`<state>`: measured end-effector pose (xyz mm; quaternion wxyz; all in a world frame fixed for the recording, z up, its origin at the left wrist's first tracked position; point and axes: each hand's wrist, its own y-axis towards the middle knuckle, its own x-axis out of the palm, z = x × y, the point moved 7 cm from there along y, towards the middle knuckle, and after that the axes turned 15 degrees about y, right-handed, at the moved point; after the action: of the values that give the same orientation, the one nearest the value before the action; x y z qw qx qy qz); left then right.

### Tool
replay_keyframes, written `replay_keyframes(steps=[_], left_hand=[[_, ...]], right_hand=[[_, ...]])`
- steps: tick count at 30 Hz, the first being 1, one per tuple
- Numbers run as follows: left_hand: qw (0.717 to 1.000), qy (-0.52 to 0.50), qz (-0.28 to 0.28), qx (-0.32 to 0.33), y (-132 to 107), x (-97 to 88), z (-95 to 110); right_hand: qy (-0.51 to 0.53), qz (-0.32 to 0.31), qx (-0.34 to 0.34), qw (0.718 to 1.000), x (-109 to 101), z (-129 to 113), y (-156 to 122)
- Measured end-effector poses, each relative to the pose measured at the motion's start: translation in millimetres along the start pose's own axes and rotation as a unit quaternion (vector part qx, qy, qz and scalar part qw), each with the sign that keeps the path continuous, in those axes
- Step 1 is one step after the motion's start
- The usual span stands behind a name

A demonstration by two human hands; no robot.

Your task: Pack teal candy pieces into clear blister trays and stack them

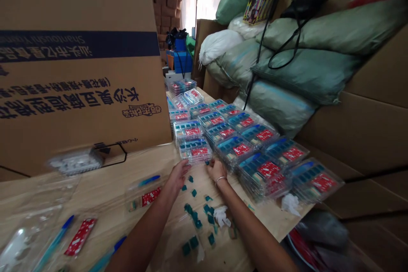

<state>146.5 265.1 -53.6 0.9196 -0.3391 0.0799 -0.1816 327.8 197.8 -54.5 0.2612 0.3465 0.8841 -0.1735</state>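
Observation:
Both my hands are at the near end of a stack of clear plastic boxes (195, 149) with teal squares and red packets inside. My left hand (178, 175) has its fingers bent against the near left corner. Curled at the near right corner is my right hand (217, 171), its fingertips partly hidden. A small teal piece shows beside those fingertips. Loose teal pieces (194, 193) lie scattered on the table between my forearms. Crumpled white tissue (222, 216) rests near my right forearm.
More filled box stacks (264, 174) line the table's right side. Open clear trays (149, 193) with blue pens and red packets lie at left. A large cardboard carton (79, 72) stands behind them. Bulging sacks (283, 89) are piled at right, beyond the table (280, 221).

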Motion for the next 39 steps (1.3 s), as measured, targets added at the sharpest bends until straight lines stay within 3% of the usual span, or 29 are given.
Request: replay_keyframes(steps=[7,14,18,27,32,35,37,39], left_hand=[[1.0,0.018,-0.01,-0.01,2.2,0.7,2.1],[1.0,0.024,-0.011,-0.004,6.1,-0.5,0.3],[0.999,0.031,-0.013,0.005,6.3,-0.7,-0.6],[0.994,0.093,-0.005,0.053,-3.9,0.6,5.7],[0.975,0.147,0.088,0.145,-33.8,-3.1,8.0],[0.913,0.225,0.166,0.299,-54.9,-2.8,30.5],[0.875,0.255,0.203,0.358,-56.2,-3.8,47.9],[0.903,0.218,0.19,0.318,-37.8,-8.4,56.9]], right_hand=[[0.078,0.004,-0.003,0.997,1.9,2.9,16.8],[-0.015,0.024,-0.026,0.999,2.0,-12.2,1.7],[-0.067,-0.021,-0.005,0.998,-0.8,-10.1,-5.5],[-0.082,-0.123,0.002,0.989,-27.0,23.8,-44.4],[-0.029,-0.159,-0.013,0.987,-31.5,25.8,-47.3],[0.01,-0.167,-0.038,0.985,-23.7,19.4,-46.2],[0.026,-0.143,-0.054,0.988,-20.4,14.0,-44.6],[0.039,-0.103,-0.069,0.992,-20.5,8.9,-43.7]])
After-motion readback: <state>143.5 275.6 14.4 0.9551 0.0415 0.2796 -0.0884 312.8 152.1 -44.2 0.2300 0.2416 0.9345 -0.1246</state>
